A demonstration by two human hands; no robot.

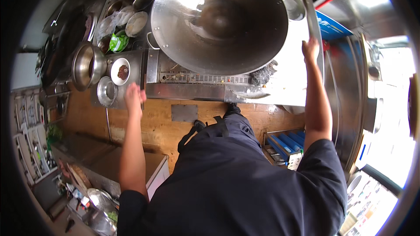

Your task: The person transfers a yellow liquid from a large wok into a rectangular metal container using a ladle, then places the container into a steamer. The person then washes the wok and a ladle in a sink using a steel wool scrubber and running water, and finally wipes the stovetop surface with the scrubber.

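A large steel wok with loop handles sits on the stove before me; no food shows in it. My left hand, slightly blurred, hovers by the left side counter, thumb apart from the fingers and nothing visible in it. Nearest to it are a white bowl holding reddish-brown bits and a small metal bowl. At the right of the stove, my right hand is beside the bright worktop's edge. Its fingers point away from me, and glare hides whether they grip anything.
A wide metal basin stands left of the white bowl. Behind it are a green packet and several metal pots. A dark wire scrubber lies below the wok. A crate of blue rolls is on the floor at right.
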